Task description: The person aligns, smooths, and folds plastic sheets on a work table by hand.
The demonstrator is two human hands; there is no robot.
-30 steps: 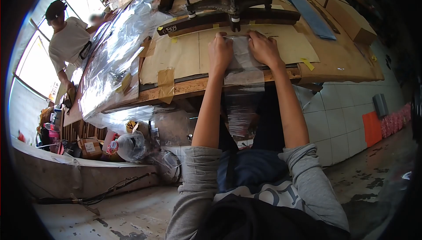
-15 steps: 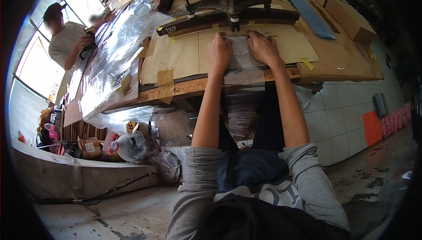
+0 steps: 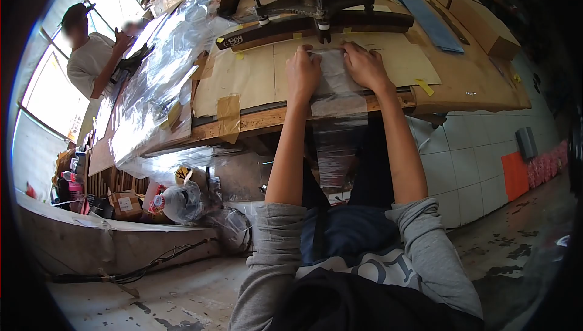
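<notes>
Clear plastic film [image 3: 335, 79] lies between my two hands on the tan board [image 3: 255, 79] and hangs over the table's front edge toward my lap. My left hand [image 3: 303, 71] has its fingers curled on the film's left edge, near the top. On the right edge, my right hand [image 3: 366, 67] pinches the film in the same way. Just beyond my fingertips stands a dark metal press [image 3: 322, 6] with a long curved bar [image 3: 388, 21] under it. Brown tape [image 3: 229, 117] sticks over the table edge to the left.
Crumpled clear plastic [image 3: 164, 58] covers the table's left side. Another person [image 3: 91, 58] stands beyond it, holding a dark object. Cardboard boxes [image 3: 486, 27] and a blue strip [image 3: 425, 18] lie at the right. A large clear bottle [image 3: 182, 202] is below the table.
My hands and the film between them have barely moved. The person at the left has straightened from leaning down and has raised a hand, with the dark object now near the table's edge.
</notes>
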